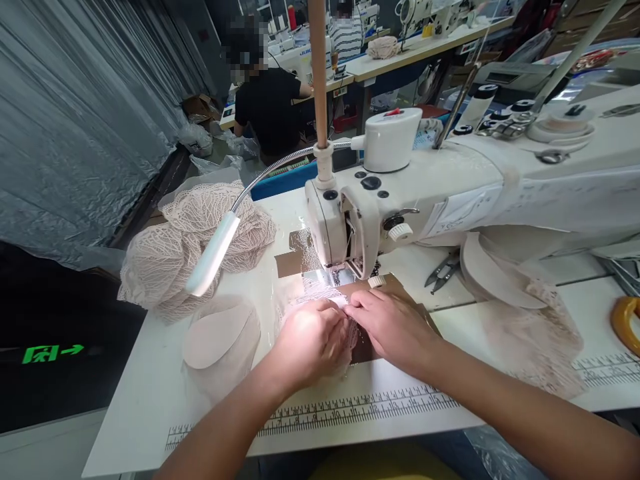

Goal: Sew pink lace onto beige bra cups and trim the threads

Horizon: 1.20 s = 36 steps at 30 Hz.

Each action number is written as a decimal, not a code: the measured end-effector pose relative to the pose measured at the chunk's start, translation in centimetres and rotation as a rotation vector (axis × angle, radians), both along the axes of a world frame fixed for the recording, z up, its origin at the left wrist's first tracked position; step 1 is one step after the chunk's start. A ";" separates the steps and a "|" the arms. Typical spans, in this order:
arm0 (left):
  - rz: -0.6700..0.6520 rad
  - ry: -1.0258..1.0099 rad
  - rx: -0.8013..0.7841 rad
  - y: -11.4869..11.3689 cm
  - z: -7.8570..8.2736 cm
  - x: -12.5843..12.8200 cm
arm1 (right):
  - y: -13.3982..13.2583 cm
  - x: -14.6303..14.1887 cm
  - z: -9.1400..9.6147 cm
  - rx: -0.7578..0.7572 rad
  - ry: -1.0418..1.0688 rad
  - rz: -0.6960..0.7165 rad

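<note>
Both my hands are at the front of a white sewing machine (330, 227), just short of its needle area. My left hand (315, 337) is closed on a piece of pale lace fabric (320, 291), which lies under the lit machine head. My right hand (395, 327) has its fingers pinched at the right edge of the same lace, close to my left fingertips. The lace between the fingers is partly hidden by the hands. Brown tape (367, 350) covers the machine bed beneath them.
A heap of beige lace (200, 240) and pale cup-shaped pieces (220, 333) lie to the left. Thread snips (443, 272) and more lace pieces (540, 333) are at right. A lamp (213, 257) hangs low on the left. A ruler strip (345, 410) runs along the front edge.
</note>
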<state>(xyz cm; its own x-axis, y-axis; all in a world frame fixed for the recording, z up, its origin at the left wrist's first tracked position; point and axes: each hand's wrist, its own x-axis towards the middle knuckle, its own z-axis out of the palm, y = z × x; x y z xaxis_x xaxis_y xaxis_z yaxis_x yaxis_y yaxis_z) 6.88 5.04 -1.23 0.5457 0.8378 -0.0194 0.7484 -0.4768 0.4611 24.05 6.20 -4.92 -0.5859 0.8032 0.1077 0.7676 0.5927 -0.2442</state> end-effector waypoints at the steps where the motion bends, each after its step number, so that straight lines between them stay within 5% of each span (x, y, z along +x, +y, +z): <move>1: 0.000 -0.026 0.029 0.2 -0.3 -0.3 | 0.0 0.0 -0.2 0.031 -0.013 0.000; 8: -0.089 0.090 0.337 2.5 -3.4 -1.1 | 0.7 -0.6 -0.7 0.188 -0.029 -0.049; 25: -0.103 -0.007 0.317 4.7 -4.5 -2.6 | 1.2 -1.1 -0.5 0.132 -0.044 -0.109; 36: 0.007 0.040 0.309 4.9 -4.4 -2.7 | 1.2 -0.7 -0.9 0.145 -0.002 -0.080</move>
